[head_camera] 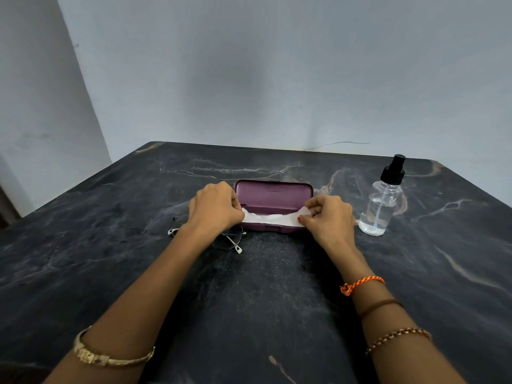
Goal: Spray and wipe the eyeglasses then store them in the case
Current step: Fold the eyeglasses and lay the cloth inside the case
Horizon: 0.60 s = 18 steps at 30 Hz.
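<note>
Over the open purple case (273,206), the left hand (214,207) and right hand (328,216) each pinch an end of a white cloth (273,218), apparently readying it for wiping; eyeglasses (221,238) lie just left of the case, spray bottle (383,202) to its right.

Matt plastic case (274,194); veined stone table (138,273).

Purple case (274,194). White cloth (273,218). Black table (263,286) with pale wavy lines. Clear bottle (381,209), black top. Orange string band (361,284). Gold bangle (110,358).
</note>
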Tool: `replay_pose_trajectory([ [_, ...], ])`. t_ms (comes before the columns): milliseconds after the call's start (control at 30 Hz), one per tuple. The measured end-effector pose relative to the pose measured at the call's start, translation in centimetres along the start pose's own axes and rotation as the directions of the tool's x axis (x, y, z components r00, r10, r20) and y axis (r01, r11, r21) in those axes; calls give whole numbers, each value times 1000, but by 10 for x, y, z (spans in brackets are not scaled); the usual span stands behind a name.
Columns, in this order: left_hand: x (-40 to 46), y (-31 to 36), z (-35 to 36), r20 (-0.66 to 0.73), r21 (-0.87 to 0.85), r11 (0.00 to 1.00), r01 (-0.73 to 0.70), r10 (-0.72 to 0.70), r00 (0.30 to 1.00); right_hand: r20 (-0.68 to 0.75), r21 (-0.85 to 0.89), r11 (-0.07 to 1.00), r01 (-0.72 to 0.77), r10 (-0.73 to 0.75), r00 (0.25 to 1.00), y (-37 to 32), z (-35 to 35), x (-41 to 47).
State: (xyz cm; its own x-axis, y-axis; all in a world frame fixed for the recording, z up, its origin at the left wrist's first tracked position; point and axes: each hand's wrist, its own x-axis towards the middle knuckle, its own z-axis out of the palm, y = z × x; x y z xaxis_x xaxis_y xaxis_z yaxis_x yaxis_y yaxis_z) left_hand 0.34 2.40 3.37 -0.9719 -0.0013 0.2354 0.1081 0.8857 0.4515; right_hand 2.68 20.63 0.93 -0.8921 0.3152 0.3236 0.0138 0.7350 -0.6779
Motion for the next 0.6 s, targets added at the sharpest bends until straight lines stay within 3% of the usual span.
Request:
replay_pose_trajectory([
  [333,1,-2,6,-13,79,996,-40,41,999,-31,-5,1000,27,-27,999,-1,1,-3],
  [600,-3,1,5,-47,-11,958,-288,287,957,28,-219,959,179,-177,984,-6,0,-4],
])
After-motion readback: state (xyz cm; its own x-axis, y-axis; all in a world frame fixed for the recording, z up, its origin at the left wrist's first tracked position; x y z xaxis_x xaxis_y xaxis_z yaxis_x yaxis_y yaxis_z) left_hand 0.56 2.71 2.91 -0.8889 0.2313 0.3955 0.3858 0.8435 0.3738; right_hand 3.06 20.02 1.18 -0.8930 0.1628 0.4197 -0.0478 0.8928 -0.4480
